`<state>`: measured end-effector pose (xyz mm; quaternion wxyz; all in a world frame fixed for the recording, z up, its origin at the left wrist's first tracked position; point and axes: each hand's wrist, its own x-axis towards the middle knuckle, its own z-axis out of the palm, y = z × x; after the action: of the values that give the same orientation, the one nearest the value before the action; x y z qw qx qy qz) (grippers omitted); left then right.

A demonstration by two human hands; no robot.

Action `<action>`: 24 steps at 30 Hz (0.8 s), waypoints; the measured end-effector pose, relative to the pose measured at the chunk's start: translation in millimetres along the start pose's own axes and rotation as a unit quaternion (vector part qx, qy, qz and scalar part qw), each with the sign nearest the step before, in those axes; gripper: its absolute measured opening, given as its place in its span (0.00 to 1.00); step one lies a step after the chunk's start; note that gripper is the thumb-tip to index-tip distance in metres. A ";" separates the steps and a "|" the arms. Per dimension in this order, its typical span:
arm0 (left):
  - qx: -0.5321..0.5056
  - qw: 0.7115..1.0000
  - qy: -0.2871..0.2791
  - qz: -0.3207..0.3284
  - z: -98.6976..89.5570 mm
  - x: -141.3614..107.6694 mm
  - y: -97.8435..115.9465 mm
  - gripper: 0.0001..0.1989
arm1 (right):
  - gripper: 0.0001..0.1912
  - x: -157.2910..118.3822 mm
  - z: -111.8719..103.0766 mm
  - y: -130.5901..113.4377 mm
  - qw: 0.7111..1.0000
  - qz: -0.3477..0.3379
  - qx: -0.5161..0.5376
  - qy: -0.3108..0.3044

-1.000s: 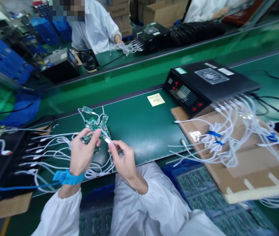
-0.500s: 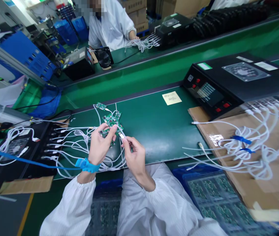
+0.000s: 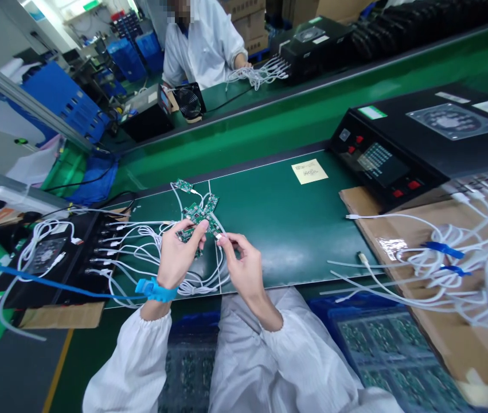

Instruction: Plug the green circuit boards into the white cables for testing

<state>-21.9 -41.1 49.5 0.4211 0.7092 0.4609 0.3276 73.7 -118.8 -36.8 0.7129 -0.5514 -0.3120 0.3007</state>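
Left of centre over the green bench (image 3: 278,229), the left hand (image 3: 175,258), strapped in blue (image 3: 157,291), holds the clustered circuit boards (image 3: 196,214), thumb on top and wrist low. Just right of it, the right hand (image 3: 246,267) angles in from below, thumb and forefinger narrowly pinching a white plug (image 3: 219,236) at a board's edge. Plug and board seem to be at the aligning or handling stage, which calls for a steady left hand and a straight, gentle right.

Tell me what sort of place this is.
Probably an electronics factory line: the left hand holds green circuit boards over a green bench, white cables run from a black box, and a person in a white coat works across the way.
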 end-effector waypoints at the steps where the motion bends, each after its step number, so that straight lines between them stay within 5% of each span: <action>1: -0.001 1.000 0.003 0.002 0.1 0.1 0.2 0.19 | 0.13 -0.8 0.9 1.1 1.000 0.022 0.019 -0.006; 5: -0.001 1.000 0.010 0.009 0.5 1.1 1.2 0.18 | 0.15 -1.8 1.5 3.6 0.992 0.077 0.093 -0.039; 20: -0.004 0.999 -0.036 -0.001 1.6 4.3 8.3 0.21 | 0.14 -0.2 0.1 2.2 0.996 0.051 0.076 -0.008; 24: -0.015 1.000 -0.004 0.007 5.9 6.0 -1.5 0.19 | 0.12 9.0 -7.7 -9.2 1.000 -0.025 0.007 0.004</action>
<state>-15.3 -36.9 46.1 0.4314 0.7072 0.4495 0.3344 86.1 -118.3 -28.3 0.7257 -0.5394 -0.3204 0.2824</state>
